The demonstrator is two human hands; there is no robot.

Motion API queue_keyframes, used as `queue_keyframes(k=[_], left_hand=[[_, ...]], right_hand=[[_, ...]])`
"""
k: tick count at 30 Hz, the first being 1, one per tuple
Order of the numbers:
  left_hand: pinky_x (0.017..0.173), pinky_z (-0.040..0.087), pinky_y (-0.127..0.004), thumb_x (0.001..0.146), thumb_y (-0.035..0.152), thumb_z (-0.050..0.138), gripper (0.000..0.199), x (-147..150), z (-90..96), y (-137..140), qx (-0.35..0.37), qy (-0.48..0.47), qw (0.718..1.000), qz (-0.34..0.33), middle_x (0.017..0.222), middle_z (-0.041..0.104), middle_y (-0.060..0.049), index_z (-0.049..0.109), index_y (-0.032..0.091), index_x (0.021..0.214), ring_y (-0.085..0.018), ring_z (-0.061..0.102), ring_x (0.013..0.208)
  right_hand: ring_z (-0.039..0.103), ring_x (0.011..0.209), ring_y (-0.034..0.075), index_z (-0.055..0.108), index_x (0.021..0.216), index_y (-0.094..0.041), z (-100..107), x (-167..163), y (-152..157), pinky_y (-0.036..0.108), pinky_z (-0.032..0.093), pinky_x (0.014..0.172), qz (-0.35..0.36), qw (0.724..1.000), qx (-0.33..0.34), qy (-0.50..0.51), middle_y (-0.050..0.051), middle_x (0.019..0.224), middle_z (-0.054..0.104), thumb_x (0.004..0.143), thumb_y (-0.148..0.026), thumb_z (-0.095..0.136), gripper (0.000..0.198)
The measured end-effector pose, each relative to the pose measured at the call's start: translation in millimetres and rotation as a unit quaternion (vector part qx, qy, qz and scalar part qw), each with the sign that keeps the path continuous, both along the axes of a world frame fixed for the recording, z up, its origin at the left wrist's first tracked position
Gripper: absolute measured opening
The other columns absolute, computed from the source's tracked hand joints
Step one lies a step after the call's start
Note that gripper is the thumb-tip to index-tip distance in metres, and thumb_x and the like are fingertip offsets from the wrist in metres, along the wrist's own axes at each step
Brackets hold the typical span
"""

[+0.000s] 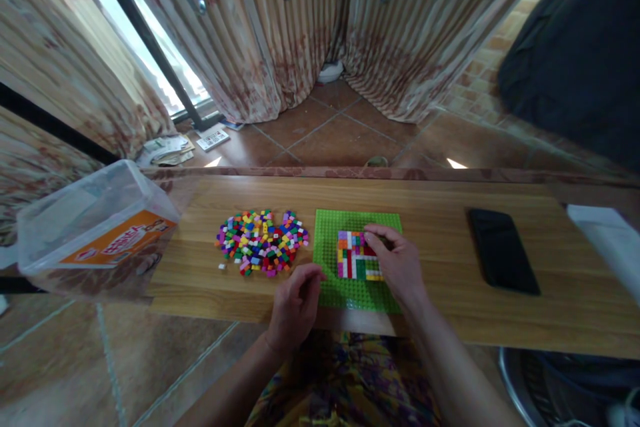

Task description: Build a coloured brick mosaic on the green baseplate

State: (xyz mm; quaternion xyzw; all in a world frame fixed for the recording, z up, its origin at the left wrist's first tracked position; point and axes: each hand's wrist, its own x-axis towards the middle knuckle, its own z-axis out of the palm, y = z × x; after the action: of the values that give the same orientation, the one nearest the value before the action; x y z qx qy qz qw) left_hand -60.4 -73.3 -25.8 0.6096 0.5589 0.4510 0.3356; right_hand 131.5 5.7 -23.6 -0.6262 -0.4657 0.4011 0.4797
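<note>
Patchwork of multicoloured plastic bricks (354, 261) is overlapped from the right by the nearer right hand (401, 263), left hand (296, 301) apart, both grips indiscernible

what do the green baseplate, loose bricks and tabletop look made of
Green baseplate: probably plastic, slightly glossy; rows of studs catch light. Loose bricks: likely hard plastic; bright, uniform colours, finish hard to tell. Tabletop: wood or wood-look laminate, satin sheen; grain shows, but which is unclear.
</note>
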Motion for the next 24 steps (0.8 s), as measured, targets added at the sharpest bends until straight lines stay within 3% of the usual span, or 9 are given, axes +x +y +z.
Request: queue_keyframes(k=[7, 13, 19, 24], left_hand=[[0.066, 0.051, -0.021, 0.092, 0.022, 0.051, 0.012, -0.2, -0.7, 0.3, -0.016, 0.001, 1.0, 0.002, 0.083, 0.067, -0.003, 0.062, 0.019, 0.095, -0.012, 0.064, 0.072], [0.069, 0.051, -0.022, 0.093, 0.02, 0.049, 0.012, -0.4, 0.6, -0.2, 0.012, 0.022, 1.0, 0.006, 0.084, 0.067, -0.002, 0.061, 0.019, 0.095, -0.012, 0.064, 0.074], [0.084, 0.051, -0.03, 0.09, 0.015, 0.05, 0.019, -18.0, 12.3, 23.3, 0.102, 0.203, 0.973, 0.043, 0.096, 0.067, -0.007, 0.065, 0.02, 0.102, -0.018, 0.063, 0.091], [0.084, 0.05, -0.036, 0.086, 0.013, 0.052, 0.023, -33.3, 13.8, 51.7, 0.118, 0.353, 0.928, 0.023, 0.107, 0.06, -0.01, 0.069, 0.021, 0.1, -0.022, 0.058, 0.095]], right_hand=[[0.065, 0.079, 0.02, 0.074, 0.087, -0.018, 6.9, -6.4, -3.1, 0.036, 0.05, 0.075, 0.001, 1.0, -0.003, -0.015, 0.006, 0.085, 0.073, 0.077, -0.043, 0.065, 0.028], [0.065, 0.074, 0.02, 0.074, 0.088, -0.018, 8.1, -6.5, -4.9, 0.034, 0.05, 0.071, 0.003, 1.0, -0.007, -0.02, 0.005, 0.081, 0.073, 0.076, -0.047, 0.065, 0.033], [0.067, 0.089, 0.022, 0.072, 0.099, -0.019, 4.3, -0.5, -8.5, 0.036, 0.052, 0.078, -0.01, 0.996, -0.002, 0.088, 0.008, 0.103, 0.074, 0.08, -0.057, 0.06, 0.044], [0.066, 0.078, 0.02, 0.073, 0.097, -0.019, 3.5, 1.1, -13.0, 0.032, 0.051, 0.068, -0.008, 0.998, -0.016, 0.062, 0.007, 0.092, 0.074, 0.081, -0.058, 0.059, 0.045]])
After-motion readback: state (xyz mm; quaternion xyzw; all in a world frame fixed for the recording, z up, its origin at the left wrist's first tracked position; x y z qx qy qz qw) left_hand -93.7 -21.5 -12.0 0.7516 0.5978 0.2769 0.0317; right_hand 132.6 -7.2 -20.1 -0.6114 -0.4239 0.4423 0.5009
